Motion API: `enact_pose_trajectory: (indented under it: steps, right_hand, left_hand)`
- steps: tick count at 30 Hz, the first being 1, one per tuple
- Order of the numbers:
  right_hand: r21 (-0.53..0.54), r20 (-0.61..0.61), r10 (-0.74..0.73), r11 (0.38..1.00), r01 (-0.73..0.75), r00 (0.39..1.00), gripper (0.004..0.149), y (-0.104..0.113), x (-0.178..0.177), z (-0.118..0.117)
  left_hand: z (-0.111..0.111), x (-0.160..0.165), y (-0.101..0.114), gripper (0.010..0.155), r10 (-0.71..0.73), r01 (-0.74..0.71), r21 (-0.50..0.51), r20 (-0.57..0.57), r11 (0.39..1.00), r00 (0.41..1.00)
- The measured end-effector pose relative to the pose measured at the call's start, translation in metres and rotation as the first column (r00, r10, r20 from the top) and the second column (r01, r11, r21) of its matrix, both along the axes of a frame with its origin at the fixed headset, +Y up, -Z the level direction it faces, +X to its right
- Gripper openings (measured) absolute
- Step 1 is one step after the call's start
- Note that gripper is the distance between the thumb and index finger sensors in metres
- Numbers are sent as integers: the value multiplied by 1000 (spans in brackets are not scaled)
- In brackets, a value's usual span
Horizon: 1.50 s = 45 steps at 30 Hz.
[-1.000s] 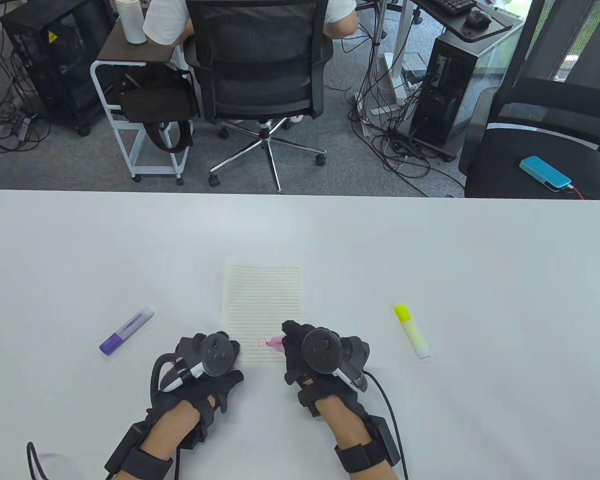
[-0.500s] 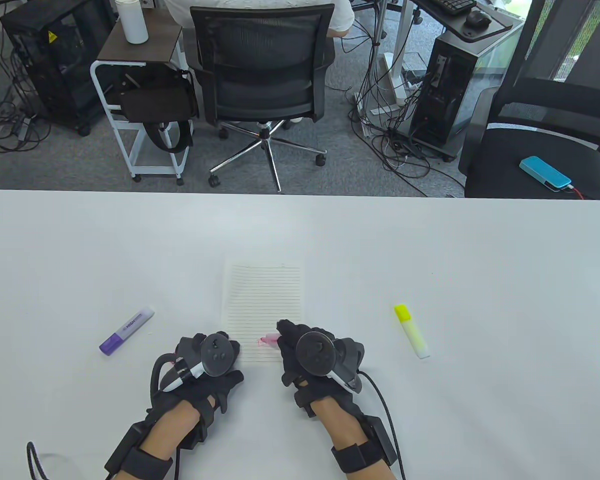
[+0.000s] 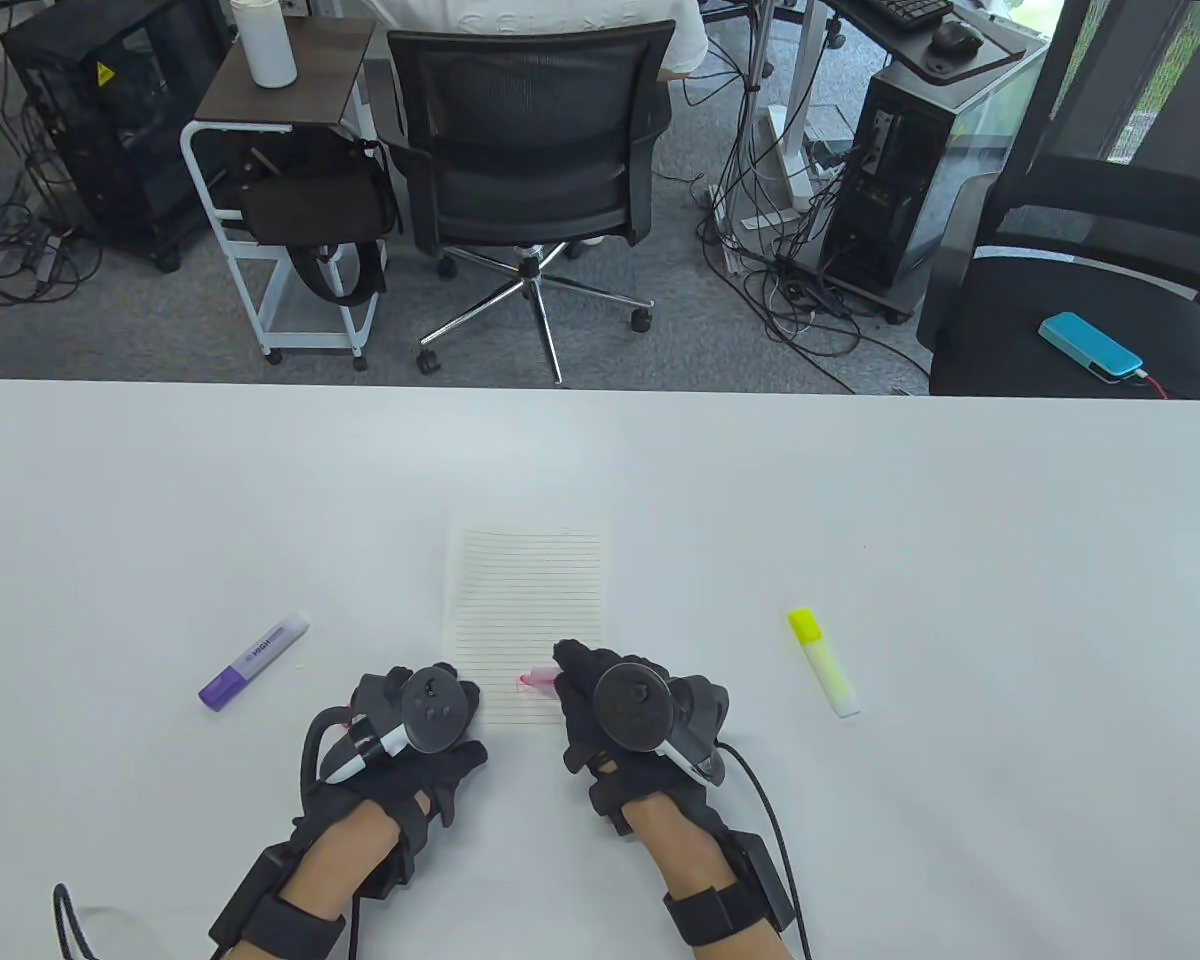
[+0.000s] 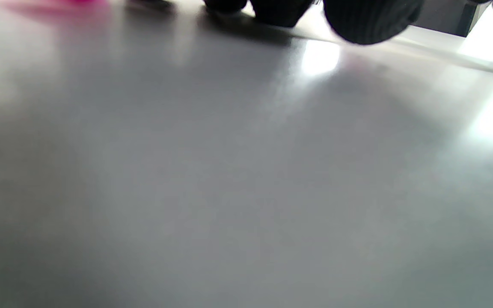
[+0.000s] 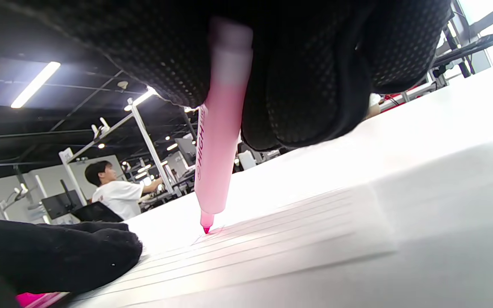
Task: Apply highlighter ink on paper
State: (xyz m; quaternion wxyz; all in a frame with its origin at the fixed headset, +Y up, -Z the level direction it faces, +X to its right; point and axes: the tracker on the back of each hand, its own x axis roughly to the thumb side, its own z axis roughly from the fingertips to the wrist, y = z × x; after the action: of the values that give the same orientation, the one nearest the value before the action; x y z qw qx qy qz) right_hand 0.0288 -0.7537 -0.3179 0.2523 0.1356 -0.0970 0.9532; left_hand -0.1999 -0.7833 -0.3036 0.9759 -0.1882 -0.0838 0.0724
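Table view is showing us our right hand (image 3: 625,705) pinching the pink pen (image 3: 538,678). Its tip is touching the paper (image 3: 526,590) near the paper's near edge, where we are seeing a small pink mark (image 3: 520,684). So we are thinking the inking is just starting, and most of the paper is waiting. Our left hand (image 3: 415,715) is resting on the paper's near left corner; we cannot tell if its fingers are curled. A purple pen (image 3: 253,662) is lying toward the table's (image 3: 860,480) left edge, and a yellow pen (image 3: 823,662) toward its right edge. We are seeing no boxes or cups holding anything on the table.
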Motion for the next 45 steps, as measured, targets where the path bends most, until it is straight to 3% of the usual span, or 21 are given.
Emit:
enact_pose_trajectory:
  steps: [4, 17, 45]
  right_hand:
    - [1, 36, 26, 1000, -26, 999, 38, 2, 4, -1]
    - [-47, -10, -40, 998, 40, 999, 37, 1, 4, -2]
    - [-35, 22, -47, 998, 48, 999, 37, -1, 4, -3]
  left_hand:
    - [0, 0, 0, 68, 0, 0, 0, 0, 1000, 1000]
    - [0, 0, 0, 68, 0, 0, 0, 0, 1000, 1000]
    - [0, 0, 0, 68, 0, 0, 0, 0, 1000, 1000]
